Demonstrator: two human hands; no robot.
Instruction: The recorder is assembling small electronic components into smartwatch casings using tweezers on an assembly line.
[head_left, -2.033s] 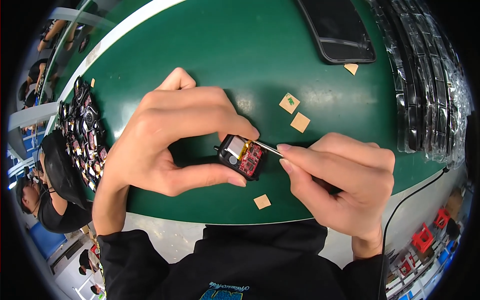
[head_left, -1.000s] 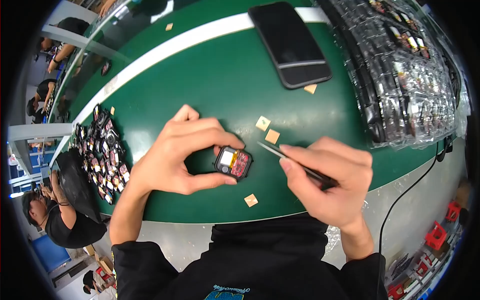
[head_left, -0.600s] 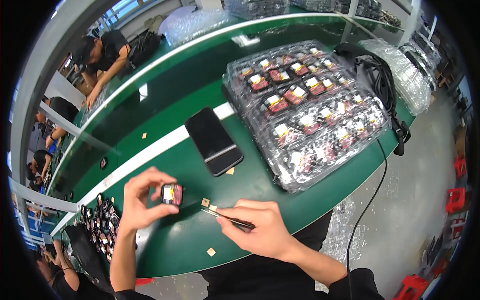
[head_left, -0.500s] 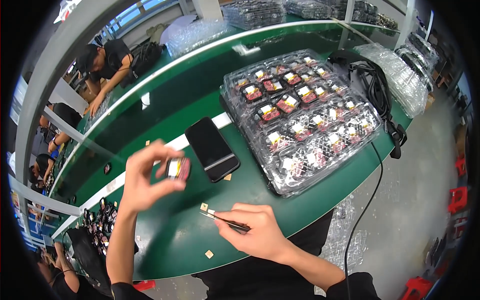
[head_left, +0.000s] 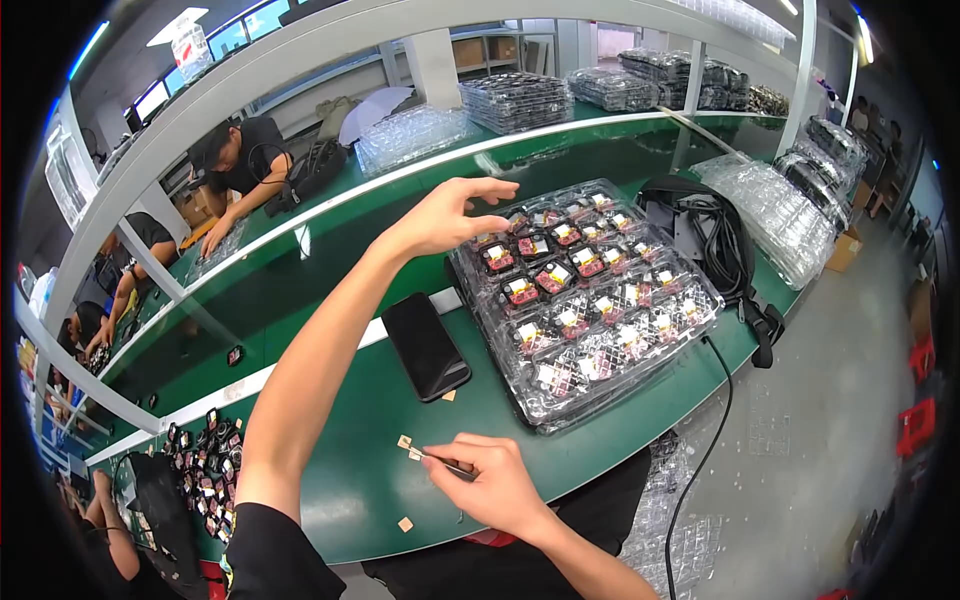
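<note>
My left hand [head_left: 440,218] reaches over the far left corner of a clear plastic tray [head_left: 548,412], fingers and thumb apart, with nothing visible between them. Small black modules with red faces and white-and-yellow labels [head_left: 553,277] sit in rows in the tray, several under the thumb side. In my right hand [head_left: 497,482], above the green table's near part, is a pair of dark tweezers [head_left: 458,469]. Their tips are by a small beige square [head_left: 404,441]; whether they grip a piece is too small to tell. Another beige square [head_left: 405,524] lies nearer me.
A black phone [head_left: 425,348] lies left of the tray. Loose modules [head_left: 210,470] are heaped at the left beside a black bag. Coiled black cable [head_left: 722,245] and stacked clear trays [head_left: 780,215] stand right. Across a divider, a person [head_left: 245,165] works.
My left hand has moved from above the table to the tray's far corner; the module it held no longer shows in it. The view has tilted up. My right hand stays near the beige squares.
</note>
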